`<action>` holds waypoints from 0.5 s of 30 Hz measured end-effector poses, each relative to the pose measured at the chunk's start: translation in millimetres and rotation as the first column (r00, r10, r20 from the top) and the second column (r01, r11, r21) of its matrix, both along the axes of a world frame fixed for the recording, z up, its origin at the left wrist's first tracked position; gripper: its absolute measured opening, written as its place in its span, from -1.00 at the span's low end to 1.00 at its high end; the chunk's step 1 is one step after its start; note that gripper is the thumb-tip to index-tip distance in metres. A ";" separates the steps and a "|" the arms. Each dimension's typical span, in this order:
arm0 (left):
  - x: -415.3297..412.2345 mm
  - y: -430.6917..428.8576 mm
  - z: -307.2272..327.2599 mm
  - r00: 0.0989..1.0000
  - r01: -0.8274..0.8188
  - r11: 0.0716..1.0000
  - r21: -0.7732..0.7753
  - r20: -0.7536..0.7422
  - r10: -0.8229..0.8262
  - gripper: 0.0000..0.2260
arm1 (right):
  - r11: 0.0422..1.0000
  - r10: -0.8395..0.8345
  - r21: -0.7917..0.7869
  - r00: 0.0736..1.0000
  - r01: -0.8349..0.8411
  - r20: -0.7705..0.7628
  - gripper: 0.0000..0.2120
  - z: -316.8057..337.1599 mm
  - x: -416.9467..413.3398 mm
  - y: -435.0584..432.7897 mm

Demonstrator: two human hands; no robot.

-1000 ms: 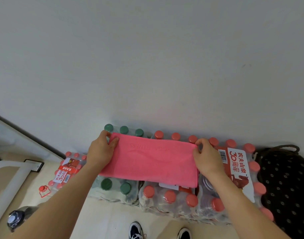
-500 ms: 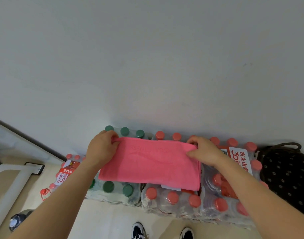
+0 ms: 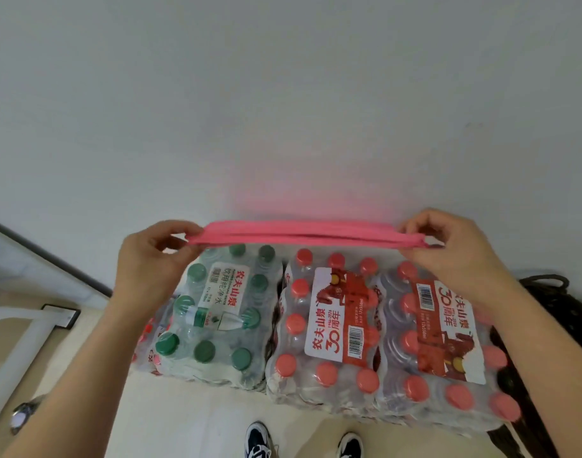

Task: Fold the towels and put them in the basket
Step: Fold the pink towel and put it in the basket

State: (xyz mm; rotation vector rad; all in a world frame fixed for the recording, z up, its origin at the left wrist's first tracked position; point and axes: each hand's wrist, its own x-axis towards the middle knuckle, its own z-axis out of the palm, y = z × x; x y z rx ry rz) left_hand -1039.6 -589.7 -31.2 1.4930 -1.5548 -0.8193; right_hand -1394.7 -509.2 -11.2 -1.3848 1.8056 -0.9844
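Now the pink towel point(image 3: 299, 234) is up off the bottle packs; half a second ago it lay flat across them under both hands. It hangs in the air, pulled taut and level, and only its folded edge shows as a thin double band just in front of the white wall point(image 3: 283, 94), which picks up a faint pink glow.

The left hand point(image 3: 150, 259) pinches the towel's left end between thumb and curled fingers. The right hand point(image 3: 454, 249) pinches the right end the same way, knuckles up. Both forearms reach forward from the lower corners.

Below the towel sit the green-capped water pack point(image 3: 217, 312) and, beside it, two red-capped water packs point(image 3: 332, 325), their tops now uncovered, with a clear gap between caps and cloth. The dark basket point(image 3: 560, 312) stands just right of the packs, partly behind the right forearm. The person's shoes point(image 3: 256, 441) stand on the pale floor near the packs' front edge.
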 end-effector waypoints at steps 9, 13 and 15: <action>28.5 77.6 -96.1 0.853 0.131 0.991 0.018 0.507 -0.123 -0.68 | 0.943 0.319 0.106 0.765 -0.315 -0.559 -0.64 -106.5 31.4 109.8; 13.2 78.9 -84.5 0.759 0.180 0.977 -0.116 0.648 -0.063 -0.69 | 0.959 0.272 0.181 0.887 -0.218 -0.373 -0.68 -107.0 34.4 114.7; -12.0 81.3 -75.1 0.765 0.268 0.957 -0.109 0.628 -0.143 -0.69 | 0.988 0.109 0.138 0.957 -0.073 -0.268 -0.72 -101.2 37.5 104.8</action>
